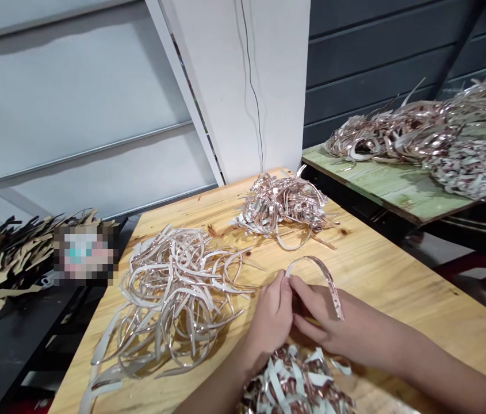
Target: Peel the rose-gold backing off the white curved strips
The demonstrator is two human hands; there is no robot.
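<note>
Both hands meet over the near part of the wooden table, closed around one end of a shiny copper-and-white strip [326,276]. My left hand [274,307] pinches the strip's end between thumb and fingers. Against it, my right hand [318,310] has its thumb and fingertips pressed on the same end. From there the strip arcs up and curls down over the back of my right hand. Just below my wrists lies a bundle of short, knotted-looking copper and pale strips [297,382]. To the left spreads a loose heap of long strips [178,293].
A smaller pile of crinkled strips [283,204] sits at the far end of the wooden table [381,276]. At right, a green-topped table [402,187] carries large heaps of similar strips [424,132]. Dark and tan strips [22,259] cover a black table at left.
</note>
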